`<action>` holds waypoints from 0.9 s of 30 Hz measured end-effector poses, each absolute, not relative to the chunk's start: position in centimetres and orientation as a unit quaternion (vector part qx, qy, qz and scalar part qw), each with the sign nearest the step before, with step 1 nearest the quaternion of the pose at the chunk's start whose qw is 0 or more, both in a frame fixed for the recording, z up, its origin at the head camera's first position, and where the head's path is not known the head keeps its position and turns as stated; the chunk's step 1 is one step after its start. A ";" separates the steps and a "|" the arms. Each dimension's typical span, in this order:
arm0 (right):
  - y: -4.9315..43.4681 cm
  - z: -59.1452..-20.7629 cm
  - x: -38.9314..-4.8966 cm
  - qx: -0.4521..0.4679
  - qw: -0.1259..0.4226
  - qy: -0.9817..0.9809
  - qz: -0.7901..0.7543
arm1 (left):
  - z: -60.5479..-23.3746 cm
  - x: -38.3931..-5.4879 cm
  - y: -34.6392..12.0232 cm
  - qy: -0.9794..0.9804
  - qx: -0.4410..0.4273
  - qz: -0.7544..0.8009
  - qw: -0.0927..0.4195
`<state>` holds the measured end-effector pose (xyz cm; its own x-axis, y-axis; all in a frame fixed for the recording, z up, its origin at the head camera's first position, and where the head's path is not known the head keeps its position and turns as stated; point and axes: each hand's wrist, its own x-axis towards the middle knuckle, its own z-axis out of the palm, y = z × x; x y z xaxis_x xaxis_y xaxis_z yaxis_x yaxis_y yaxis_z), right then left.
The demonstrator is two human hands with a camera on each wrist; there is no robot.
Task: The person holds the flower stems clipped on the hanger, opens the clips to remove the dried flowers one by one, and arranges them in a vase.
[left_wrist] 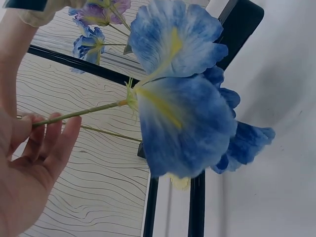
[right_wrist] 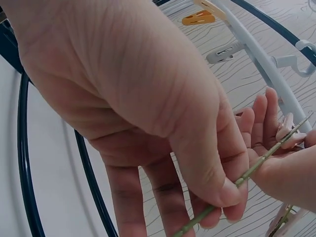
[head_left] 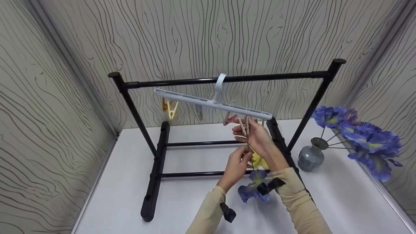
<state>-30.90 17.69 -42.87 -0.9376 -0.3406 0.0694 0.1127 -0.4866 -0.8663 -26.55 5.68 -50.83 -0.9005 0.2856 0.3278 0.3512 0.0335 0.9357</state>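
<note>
My left hand (head_left: 236, 165) pinches the thin green stem (left_wrist: 79, 113) of a blue iris (left_wrist: 187, 118) between thumb and forefinger. The bloom hangs downward below that hand. Just above, my right hand (head_left: 258, 135) holds a pale pink clothespin (head_left: 244, 126) under the right end of a light-blue clip hanger (head_left: 211, 103). The stem's upper end reaches this clothespin; whether its jaws bite the stem I cannot tell. A dusky pink clothespin (head_left: 229, 119) hangs beside the right fingers. Partly hidden by the right arm, a yellow flower (head_left: 260, 161) shows behind.
The hanger hooks over the top bar (head_left: 182, 81) of a black rack and tilts down to the right. Orange (head_left: 164, 104), yellow (head_left: 173, 110) and grey (head_left: 199, 112) clothespins hang on its left half. A grey-blue vase (head_left: 311, 156) with purple-blue irises (head_left: 370, 139) stands right of the rack.
</note>
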 end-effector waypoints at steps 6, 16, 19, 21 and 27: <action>17.3 -42.9 -31.0 -0.113 0.140 0.472 -0.863 | -50.9 -26.5 5.5 -0.722 -0.220 -0.655 0.032; 16.8 -42.8 -31.0 -0.087 0.136 0.431 -0.888 | -50.5 -26.2 5.3 -0.720 -0.211 -0.661 0.025; 16.8 -42.7 -31.1 -0.085 0.136 0.426 -0.890 | -50.5 -26.1 5.2 -0.718 -0.209 -0.663 0.022; 16.8 -42.7 -31.1 -0.082 0.138 0.419 -0.894 | -50.5 -26.2 5.2 -0.717 -0.208 -0.665 0.019; 16.9 -42.4 -31.1 -0.073 0.144 0.401 -0.902 | -50.5 -26.2 5.1 -0.714 -0.205 -0.670 0.013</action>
